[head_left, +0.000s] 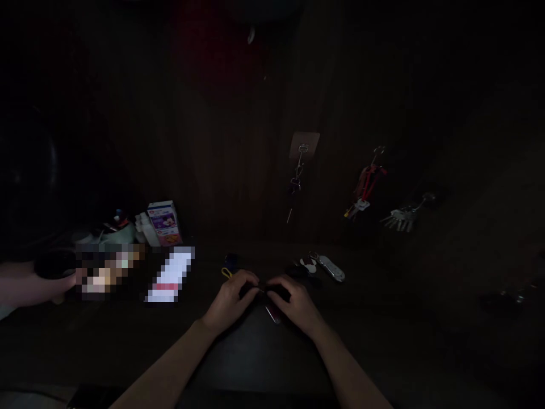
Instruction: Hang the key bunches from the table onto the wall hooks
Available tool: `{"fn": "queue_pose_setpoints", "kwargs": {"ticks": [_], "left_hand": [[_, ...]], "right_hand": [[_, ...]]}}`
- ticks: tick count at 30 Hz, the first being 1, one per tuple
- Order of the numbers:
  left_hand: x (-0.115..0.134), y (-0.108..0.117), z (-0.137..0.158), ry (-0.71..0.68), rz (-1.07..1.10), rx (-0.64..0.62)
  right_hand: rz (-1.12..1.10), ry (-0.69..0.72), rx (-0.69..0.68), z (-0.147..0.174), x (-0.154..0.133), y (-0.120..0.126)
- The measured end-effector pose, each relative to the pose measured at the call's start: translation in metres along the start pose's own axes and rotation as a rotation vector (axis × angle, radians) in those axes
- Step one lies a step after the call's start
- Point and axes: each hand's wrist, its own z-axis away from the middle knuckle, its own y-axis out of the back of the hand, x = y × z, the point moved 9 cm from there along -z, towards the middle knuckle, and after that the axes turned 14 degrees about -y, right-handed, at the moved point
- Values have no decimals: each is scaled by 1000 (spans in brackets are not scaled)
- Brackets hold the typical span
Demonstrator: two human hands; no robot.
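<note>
My left hand [232,298] and my right hand [293,301] meet over the dark surface, fingers closed in a pinch at nearly the same spot. What the fingertips grip is too small and dim to name. A slim dark red item with a shiny edge [272,313] juts out below them; whether it joins the pinched thing I cannot tell. Just beyond my left hand lies a yellow loop [227,273] beside a small dark blue object [231,260]. Past my right hand rest a bunch of keys [309,265] and a silvery elongated fob [331,268].
Keys on a red strap [367,187] and another key bunch [401,218] hang from wall hooks, right of a small hook plate [304,145]. At left stand a small carton [165,222] and a pale green bowl [123,234]. Another person's hand [36,282] is near blurred, lit screens [172,274].
</note>
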Motion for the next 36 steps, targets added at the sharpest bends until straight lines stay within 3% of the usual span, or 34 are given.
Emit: {"fn": "queue_pose_setpoints", "kwargs": {"ticks": [6, 12, 19, 26, 31, 36], "left_hand": [[-7, -2, 2, 92, 17, -11], [-3, -6, -1, 57, 62, -62], [-15, 1, 0, 209, 65, 3], [-7, -2, -3, 128, 106, -43], [-4, -8, -2, 107, 111, -105], [-3, -9, -2, 84, 104, -93]], "right_hand": [[-64, -44, 21, -5, 3, -2], [-188, -98, 40, -6, 3, -2], [-436, -247, 147, -10, 20, 16], [-495, -286, 110, -11, 21, 11], [-475, -241, 75, -11, 14, 6], [-481, -239, 51, -10, 12, 5]]}}
